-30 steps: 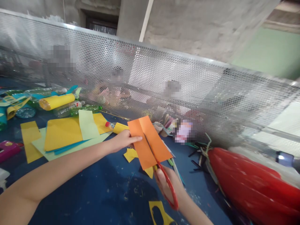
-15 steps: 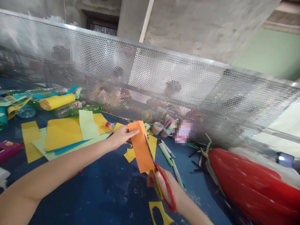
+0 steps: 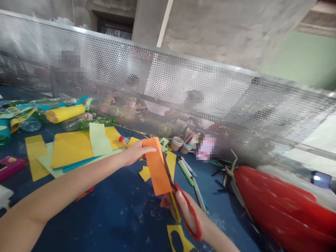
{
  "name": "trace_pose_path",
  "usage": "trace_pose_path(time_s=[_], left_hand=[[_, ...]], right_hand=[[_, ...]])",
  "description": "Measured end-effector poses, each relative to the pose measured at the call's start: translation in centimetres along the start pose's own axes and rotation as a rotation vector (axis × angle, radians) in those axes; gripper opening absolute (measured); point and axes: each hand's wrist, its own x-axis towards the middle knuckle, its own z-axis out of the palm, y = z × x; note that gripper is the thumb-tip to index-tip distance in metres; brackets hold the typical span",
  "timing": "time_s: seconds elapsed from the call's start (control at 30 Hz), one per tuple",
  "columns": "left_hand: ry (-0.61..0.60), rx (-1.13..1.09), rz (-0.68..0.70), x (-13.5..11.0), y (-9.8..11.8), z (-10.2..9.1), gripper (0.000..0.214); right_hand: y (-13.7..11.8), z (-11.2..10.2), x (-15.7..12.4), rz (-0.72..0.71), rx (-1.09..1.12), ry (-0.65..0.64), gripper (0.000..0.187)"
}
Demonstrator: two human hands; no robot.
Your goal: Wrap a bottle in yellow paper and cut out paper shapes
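My left hand (image 3: 136,153) pinches the top corner of an orange paper strip (image 3: 156,167) and holds it up over the blue table (image 3: 118,217). My right hand (image 3: 187,211) grips red-and-yellow-handled scissors (image 3: 181,206), fingers through the loops. The blades run up along the strip's right edge. Yellow paper scraps (image 3: 170,161) lie just behind the strip.
A stack of yellow, green and blue sheets (image 3: 70,148) lies at the left, with plastic bottles (image 3: 78,122) and a yellow roll (image 3: 64,113) behind. Pens (image 3: 187,171) lie right of the strip. A red shiny object (image 3: 280,206) fills the right. A perforated metal screen (image 3: 183,80) backs the table, people behind it.
The wide orange sheet has been cut through; only a narrow strip stays in my left hand. The scissors dropped slightly toward me.
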Motion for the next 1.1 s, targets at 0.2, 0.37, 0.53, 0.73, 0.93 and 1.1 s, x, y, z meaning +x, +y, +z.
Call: trace_pose_path(time_s=[0.2, 0.37, 0.53, 0.73, 0.93, 1.1], left_hand=[[-0.006, -0.001, -0.012, 0.3, 0.0, -0.8, 0.029], [0.013, 0.025, 0.041, 0.2, -0.1, -0.7, 0.051], [-0.123, 0.165, 0.210, -0.1, 0.4, -1.0, 0.065], [-0.192, 0.610, 0.341, -0.3, 1.8, -2.0, 0.031], [-0.297, 0.811, 0.330, -0.8, 3.7, -2.6, 0.046], [-0.404, 0.830, 0.273, -1.3, 4.8, -2.8, 0.050]], right_hand=[[0.5, -0.5, -0.1, -0.065, -0.124, -0.034, 0.057], [0.9, -0.5, 0.0, -0.069, -0.173, -0.010, 0.056], [0.9, -0.4, -0.1, -0.072, -0.186, 0.014, 0.056], [0.0, -0.2, -0.5, -0.059, -0.170, 0.002, 0.059], [-1.9, -0.2, -0.9, -0.032, -0.078, -0.035, 0.060], [-3.1, -0.5, -1.2, -0.063, -0.173, -0.045, 0.061]])
